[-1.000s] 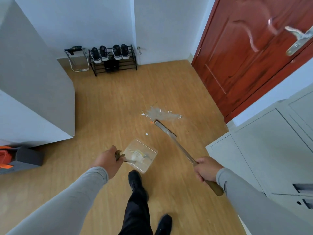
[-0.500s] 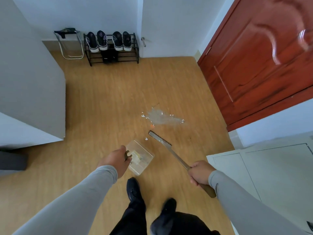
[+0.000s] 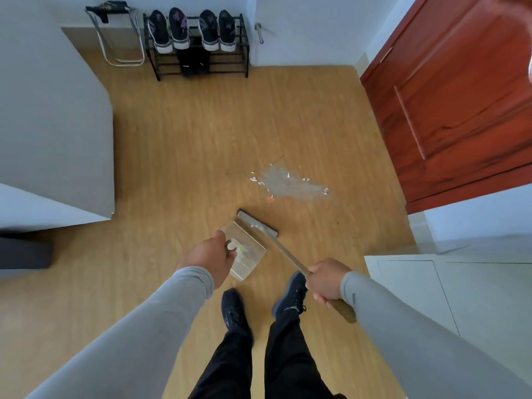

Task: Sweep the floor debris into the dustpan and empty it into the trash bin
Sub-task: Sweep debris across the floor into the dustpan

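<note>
A grey dusty patch with white scraps and an orange bit, the debris (image 3: 289,184), lies on the wooden floor ahead of me. My left hand (image 3: 208,259) grips the handle of a clear dustpan (image 3: 247,254) that holds some pale scraps. My right hand (image 3: 326,280) grips the wooden handle of a broom (image 3: 283,250). The broom's head (image 3: 257,223) sits at the dustpan's far edge, a short way in front of the debris. No trash bin is in view.
A shoe rack (image 3: 198,43) with several shoes stands against the far wall beside a folding metal frame (image 3: 121,38). A red door (image 3: 454,96) is on the right, grey cabinets (image 3: 460,283) at lower right, a grey block (image 3: 54,133) on the left. My feet (image 3: 259,300) stand behind the dustpan.
I have stepped forward toward the debris. The broom head has swung back from the debris to the dustpan's far edge, and the dustpan has come closer to the pile.
</note>
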Tool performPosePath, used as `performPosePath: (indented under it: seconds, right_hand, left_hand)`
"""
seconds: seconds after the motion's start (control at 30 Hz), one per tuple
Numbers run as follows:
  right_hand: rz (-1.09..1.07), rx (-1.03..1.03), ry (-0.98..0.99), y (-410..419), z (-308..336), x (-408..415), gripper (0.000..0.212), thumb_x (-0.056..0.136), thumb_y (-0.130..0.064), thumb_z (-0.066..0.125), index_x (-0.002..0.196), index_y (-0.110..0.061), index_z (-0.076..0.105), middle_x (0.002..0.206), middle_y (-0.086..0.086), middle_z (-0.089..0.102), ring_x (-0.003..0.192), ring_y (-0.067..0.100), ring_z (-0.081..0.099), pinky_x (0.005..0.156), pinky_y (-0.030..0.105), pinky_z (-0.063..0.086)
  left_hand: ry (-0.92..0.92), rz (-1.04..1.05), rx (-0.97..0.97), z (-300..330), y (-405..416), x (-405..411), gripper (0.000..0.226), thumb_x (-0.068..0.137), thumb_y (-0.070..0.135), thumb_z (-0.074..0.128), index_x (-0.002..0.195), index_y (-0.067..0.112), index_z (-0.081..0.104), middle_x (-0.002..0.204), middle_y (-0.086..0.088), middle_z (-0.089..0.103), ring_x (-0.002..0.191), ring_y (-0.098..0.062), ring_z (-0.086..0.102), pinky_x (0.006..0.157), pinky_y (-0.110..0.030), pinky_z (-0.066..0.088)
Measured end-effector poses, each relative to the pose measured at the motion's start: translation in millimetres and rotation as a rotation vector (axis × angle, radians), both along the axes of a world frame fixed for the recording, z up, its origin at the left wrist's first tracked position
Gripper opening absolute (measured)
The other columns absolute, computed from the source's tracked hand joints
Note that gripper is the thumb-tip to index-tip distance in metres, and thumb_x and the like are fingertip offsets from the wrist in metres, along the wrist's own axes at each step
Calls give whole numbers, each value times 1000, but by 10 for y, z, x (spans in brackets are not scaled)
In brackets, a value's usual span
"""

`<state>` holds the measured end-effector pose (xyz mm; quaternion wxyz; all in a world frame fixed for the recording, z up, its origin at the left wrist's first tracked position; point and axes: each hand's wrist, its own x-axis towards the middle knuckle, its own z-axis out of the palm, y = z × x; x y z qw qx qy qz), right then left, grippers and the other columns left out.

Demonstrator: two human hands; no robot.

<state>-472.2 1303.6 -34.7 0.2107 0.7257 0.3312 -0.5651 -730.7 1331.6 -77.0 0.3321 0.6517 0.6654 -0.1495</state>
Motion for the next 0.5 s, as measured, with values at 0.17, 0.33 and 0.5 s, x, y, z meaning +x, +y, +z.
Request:
performPosePath:
  seconds: [0.17, 0.33, 0.5]
  right_hand:
    - [-231, 32, 104, -59, 406, 395, 50, 96, -12, 58, 145, -19, 50, 60, 4, 62, 42, 10, 47, 42, 23, 43]
    - [-56, 97, 15, -115, 153, 193, 58, 93, -15, 52, 150, -23, 45, 75, 7, 68, 51, 15, 54, 53, 27, 49]
    - [-44, -6, 31, 11, 209, 291, 48, 91, -12, 53, 139, -11, 57, 79, 13, 69, 55, 18, 53, 56, 30, 49]
  left_hand:
    - [-4, -8, 7, 0, 30, -11, 24, 101, 47, 40, 98, 23, 39, 75, 8, 59, 64, -16, 61, 57, -32, 53]
    - [-25, 0, 5, -4, 30, -29, 22, 100, 46, 41, 99, 24, 40, 76, 8, 61, 65, -16, 63, 60, -35, 57]
    - [-28, 9, 21, 15, -8, -23, 21, 100, 46, 42, 98, 25, 40, 74, 9, 62, 63, -14, 61, 56, -31, 54]
